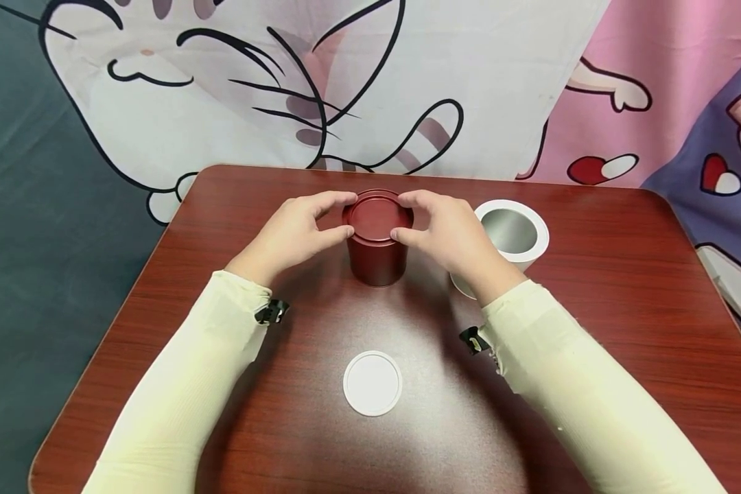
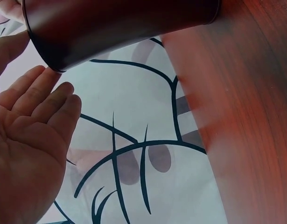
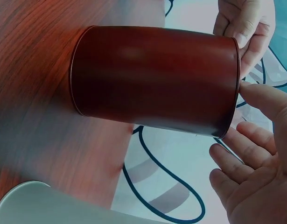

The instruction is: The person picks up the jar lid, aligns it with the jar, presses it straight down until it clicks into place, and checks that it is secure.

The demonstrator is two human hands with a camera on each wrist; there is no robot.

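Observation:
A dark red canister (image 1: 378,264) stands upright on the table, its flat round red lid (image 1: 375,218) on top. My left hand (image 1: 299,230) holds the lid's left edge, thumb toward the front and index finger toward the back. On the opposite edge, my right hand (image 1: 444,233) holds the lid the same way. The right wrist view shows the canister's smooth side (image 3: 152,79) lying between the table and the fingertips at its rim. In the left wrist view, the remaining fingers of the left hand (image 2: 36,130) extend below the rim.
A white tapered container (image 1: 514,234) with a grey inside stands behind my right forearm, partly hidden. Nearer the front lies a round white lid (image 1: 372,383), flat on the reddish-brown wooden table (image 1: 234,425). A cartoon-printed cloth (image 1: 500,82) hangs behind the table's far edge.

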